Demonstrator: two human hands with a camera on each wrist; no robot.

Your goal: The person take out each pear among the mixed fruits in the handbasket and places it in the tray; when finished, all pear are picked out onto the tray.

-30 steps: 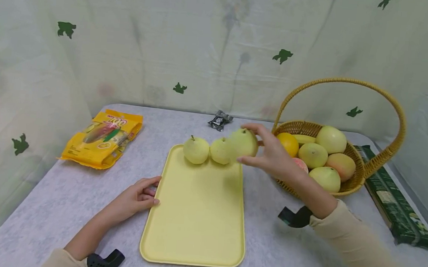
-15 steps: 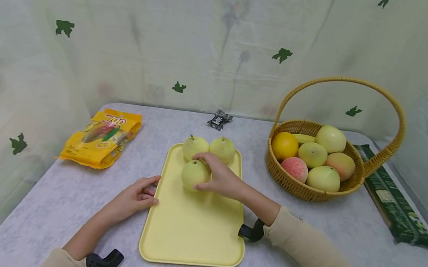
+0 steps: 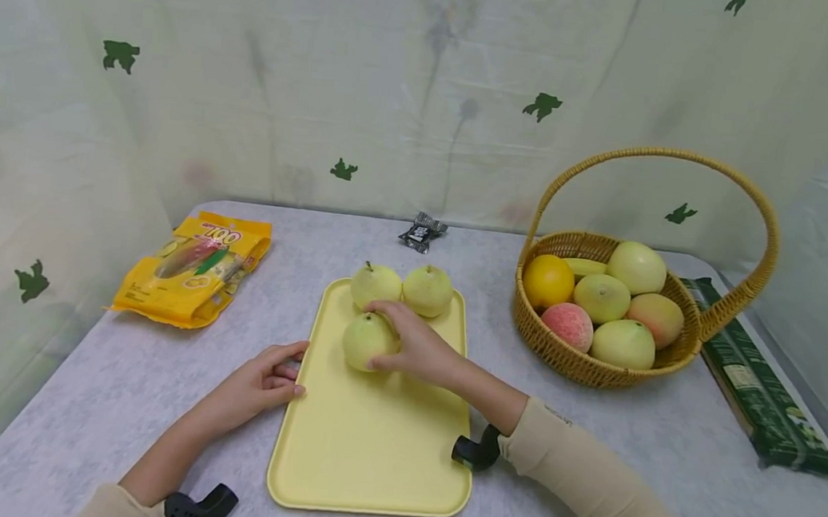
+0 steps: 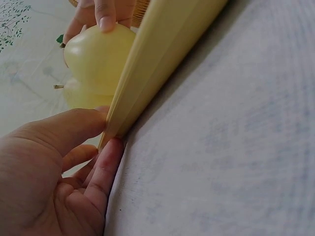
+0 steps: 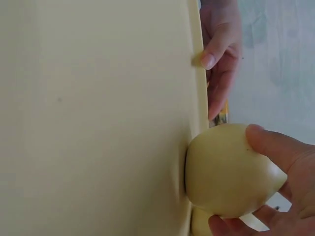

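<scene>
A yellow tray [image 3: 372, 448] lies on the grey table [image 3: 290, 282] before pale sheeting [image 3: 390, 89].

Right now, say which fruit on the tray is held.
The front fruit, held in the right grip; the back left fruit and back right fruit aren't.

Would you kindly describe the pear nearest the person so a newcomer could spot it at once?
On the table lies a yellow tray. Two pale green pears sit side by side at its far end. Your pear is in front of the left one, the only one in the grip of the right hand.
</scene>
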